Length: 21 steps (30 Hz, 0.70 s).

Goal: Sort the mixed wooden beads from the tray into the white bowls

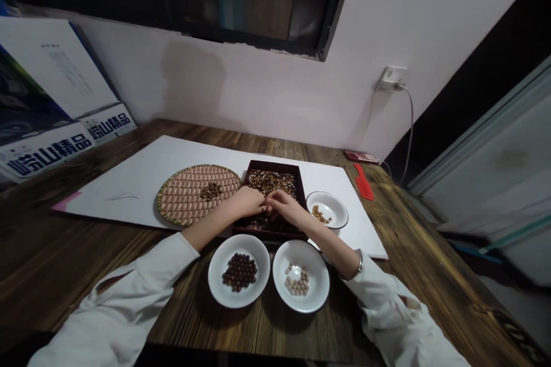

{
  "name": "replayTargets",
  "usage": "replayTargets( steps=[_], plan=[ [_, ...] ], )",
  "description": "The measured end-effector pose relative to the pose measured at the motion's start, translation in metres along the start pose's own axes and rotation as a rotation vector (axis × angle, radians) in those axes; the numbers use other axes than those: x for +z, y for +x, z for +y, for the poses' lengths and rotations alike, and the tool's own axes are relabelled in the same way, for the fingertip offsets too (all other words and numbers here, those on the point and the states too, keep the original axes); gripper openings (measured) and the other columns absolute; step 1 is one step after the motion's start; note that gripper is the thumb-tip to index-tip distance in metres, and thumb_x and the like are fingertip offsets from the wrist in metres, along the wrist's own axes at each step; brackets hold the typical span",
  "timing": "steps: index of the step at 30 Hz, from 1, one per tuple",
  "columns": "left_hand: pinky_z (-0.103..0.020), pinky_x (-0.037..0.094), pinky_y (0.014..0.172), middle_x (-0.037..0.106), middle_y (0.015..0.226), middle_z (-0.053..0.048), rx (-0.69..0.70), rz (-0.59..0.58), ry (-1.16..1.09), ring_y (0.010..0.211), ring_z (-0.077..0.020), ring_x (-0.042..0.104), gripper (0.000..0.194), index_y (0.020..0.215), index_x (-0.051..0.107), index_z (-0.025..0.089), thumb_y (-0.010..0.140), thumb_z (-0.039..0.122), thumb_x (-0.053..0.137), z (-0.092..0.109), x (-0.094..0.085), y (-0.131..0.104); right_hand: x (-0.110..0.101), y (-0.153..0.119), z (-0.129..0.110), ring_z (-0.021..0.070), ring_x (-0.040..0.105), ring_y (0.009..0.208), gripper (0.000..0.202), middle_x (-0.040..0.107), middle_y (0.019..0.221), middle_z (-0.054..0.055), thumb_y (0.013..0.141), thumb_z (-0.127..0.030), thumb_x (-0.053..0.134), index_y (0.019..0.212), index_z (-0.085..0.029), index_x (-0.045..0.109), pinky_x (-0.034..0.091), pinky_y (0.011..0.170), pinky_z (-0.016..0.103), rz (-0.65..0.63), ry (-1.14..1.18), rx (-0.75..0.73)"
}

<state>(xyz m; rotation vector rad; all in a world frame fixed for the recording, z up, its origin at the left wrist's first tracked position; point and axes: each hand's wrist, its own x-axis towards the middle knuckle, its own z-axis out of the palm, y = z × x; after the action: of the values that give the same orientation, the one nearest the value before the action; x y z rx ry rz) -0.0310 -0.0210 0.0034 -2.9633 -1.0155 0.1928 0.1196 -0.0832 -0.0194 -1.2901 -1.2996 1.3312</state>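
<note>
A dark square tray (301, 179) holds many small mixed beads (271, 181). Over its front half, my left hand (249, 202) and my right hand (283, 204) meet at the fingertips, both closed; whatever they pinch is too small to make out. In front of the tray stand a white bowl (217, 275) of dark brown beads (240, 272) and another white bowl (319, 284) with pale beads (298, 282). To the right, a third bowl (340, 210) holds yellow-brown beads (321, 215). A round woven mat (176, 198) at the left carries a small pile of brown beads (210, 191).
A white board (138, 175) lies under the tray and mat on the wooden table (413, 241). Toward the right edge are a red scraper (364, 184) and a red-and-white packet (361, 157). Printed boxes (55, 152) stand at the left; a cable (411, 126) hangs from a wall socket.
</note>
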Motion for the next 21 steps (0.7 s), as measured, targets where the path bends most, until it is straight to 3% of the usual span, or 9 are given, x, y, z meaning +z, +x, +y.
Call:
replayTargets(
  steps=[4, 9, 13, 21],
  plan=[
    [-0.034, 0.051, 0.077, 0.076, 0.093, -0.018, 0.023, 0.000, -0.001, 0.091, -0.0288, 0.072, 0.036, 0.094, 0.077, 0.016, 0.094, 0.033, 0.046, 0.0024, -0.0024, -0.0009, -0.0057, 0.0012, -0.0004, 0.0113, 0.060, 0.067, 0.019, 0.060, 0.071, -0.003, 0.080, -0.032, 0.067, 0.086, -0.019, 0.054, 0.056, 0.062, 0.026, 0.040, 0.130, 0.008],
    [-0.033, 0.050, 0.075, 0.076, 0.095, -0.018, 0.029, 0.005, 0.016, 0.091, -0.0295, 0.073, 0.036, 0.093, 0.077, 0.015, 0.092, 0.034, 0.047, 0.0053, -0.0055, -0.0028, -0.0090, 0.0010, -0.0035, 0.0104, 0.062, 0.067, 0.024, 0.060, 0.070, -0.004, 0.075, -0.032, 0.070, 0.088, -0.020, 0.055, 0.056, 0.065, 0.025, 0.076, 0.265, 0.011],
    [-0.034, 0.051, 0.076, 0.076, 0.094, -0.019, 0.033, -0.003, -0.006, 0.091, -0.0304, 0.072, 0.039, 0.093, 0.077, 0.014, 0.093, 0.039, 0.048, 0.0053, -0.0052, -0.0032, -0.0080, 0.0008, -0.0051, 0.0128, 0.064, 0.071, 0.025, 0.063, 0.071, -0.001, 0.072, -0.029, 0.073, 0.087, -0.019, 0.056, 0.057, 0.073, 0.030, 0.047, 0.353, 0.043],
    [-0.033, 0.051, 0.078, 0.076, 0.097, -0.019, 0.030, 0.004, 0.030, 0.091, -0.0288, 0.072, 0.034, 0.100, 0.076, 0.013, 0.094, 0.033, 0.049, 0.0053, -0.0033, -0.0029, -0.0067, 0.0021, -0.0056, 0.0117, 0.065, 0.071, 0.026, 0.065, 0.071, -0.001, 0.068, -0.025, 0.077, 0.084, -0.017, 0.059, 0.056, 0.077, 0.029, 0.017, 0.411, 0.053]
  ],
)
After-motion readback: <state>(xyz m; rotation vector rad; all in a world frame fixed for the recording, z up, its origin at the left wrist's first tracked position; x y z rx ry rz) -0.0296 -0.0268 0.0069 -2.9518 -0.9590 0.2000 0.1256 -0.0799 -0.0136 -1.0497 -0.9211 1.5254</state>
